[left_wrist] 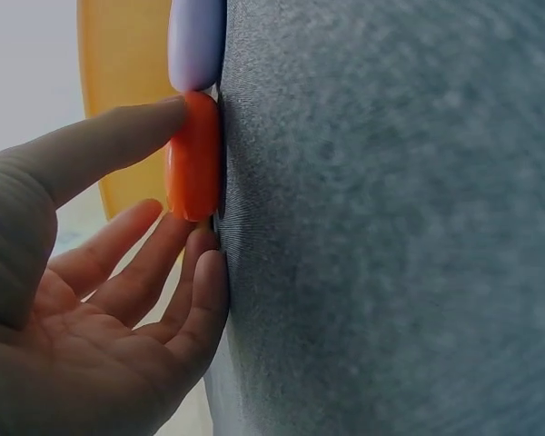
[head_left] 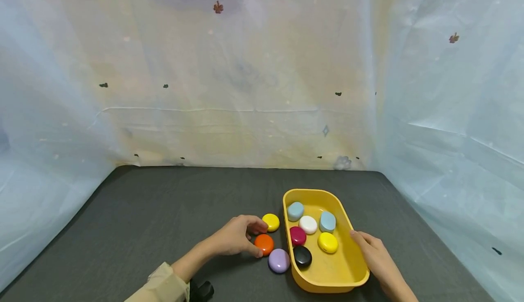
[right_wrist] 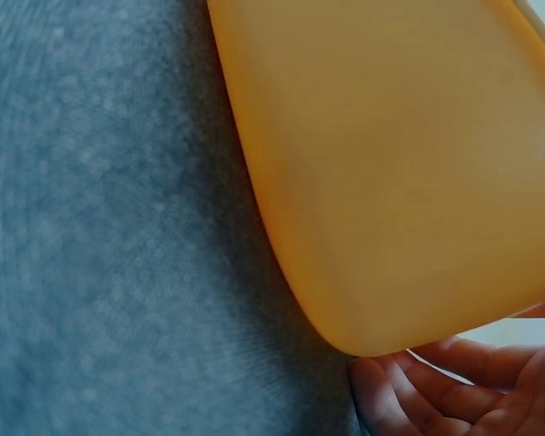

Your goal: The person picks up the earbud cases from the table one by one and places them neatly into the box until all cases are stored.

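My left hand [head_left: 235, 236] has its thumb on one side of a glossy orange disc [head_left: 264, 244] and its fingers on the other, pinching it on the dark cloth. A yellow disc [head_left: 271, 222] lies just beyond the fingertips, and a lilac disc [head_left: 279, 261] sits close by the orange one. With my right hand [head_left: 376, 259] I hold the right side of a yellow tray [head_left: 344, 268], at its rim and outer wall. Inside are two pale blue pieces [head_left: 327, 221], a white disc [head_left: 308, 224], a crimson disc [head_left: 298, 236], a yellow one and a black disc [head_left: 302, 257].
Dark grey cloth [head_left: 163, 211] covers the table. Pale plastic sheeting [head_left: 245, 65] with small leaf marks hangs behind and along both sides. A black strap piece [head_left: 201, 290] shows by the left sleeve [head_left: 163, 286].
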A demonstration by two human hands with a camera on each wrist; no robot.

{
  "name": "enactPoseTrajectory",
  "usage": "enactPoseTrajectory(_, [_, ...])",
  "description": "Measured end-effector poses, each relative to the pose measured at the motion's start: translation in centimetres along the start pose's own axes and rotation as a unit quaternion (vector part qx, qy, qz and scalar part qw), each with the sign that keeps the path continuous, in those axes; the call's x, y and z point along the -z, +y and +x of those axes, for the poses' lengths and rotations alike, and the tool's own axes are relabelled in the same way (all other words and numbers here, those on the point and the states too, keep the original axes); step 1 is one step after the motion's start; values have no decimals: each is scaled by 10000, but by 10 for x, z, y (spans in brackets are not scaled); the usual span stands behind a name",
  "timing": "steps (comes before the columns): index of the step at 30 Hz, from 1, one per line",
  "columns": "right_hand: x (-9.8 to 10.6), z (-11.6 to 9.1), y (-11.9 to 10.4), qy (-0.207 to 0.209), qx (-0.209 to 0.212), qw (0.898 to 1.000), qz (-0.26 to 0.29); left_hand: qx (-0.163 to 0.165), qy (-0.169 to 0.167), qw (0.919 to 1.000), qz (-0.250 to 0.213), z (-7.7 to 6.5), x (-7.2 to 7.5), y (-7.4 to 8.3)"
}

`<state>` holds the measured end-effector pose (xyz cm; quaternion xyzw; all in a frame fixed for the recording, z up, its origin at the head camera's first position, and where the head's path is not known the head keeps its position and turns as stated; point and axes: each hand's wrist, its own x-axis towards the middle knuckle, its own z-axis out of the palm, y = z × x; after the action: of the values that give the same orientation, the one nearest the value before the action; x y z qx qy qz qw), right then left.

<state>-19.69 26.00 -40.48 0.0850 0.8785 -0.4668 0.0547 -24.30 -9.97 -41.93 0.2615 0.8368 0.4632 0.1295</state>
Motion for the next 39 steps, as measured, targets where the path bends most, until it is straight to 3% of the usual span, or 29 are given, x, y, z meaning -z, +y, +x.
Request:
enactPoseTrajectory(22, [-2,1,0,-11,-93,9999,106,162,-212,9987,434,0,-3,5])
enactPoseTrajectory(31, [-2,1,1,24,-81,9999,106,-165,101,9996,221,-1,-3,2])
enactPoseTrajectory(39, [-1,0,0,33,-65,9999,72,-204,475,9987,27,-2,-3,3])
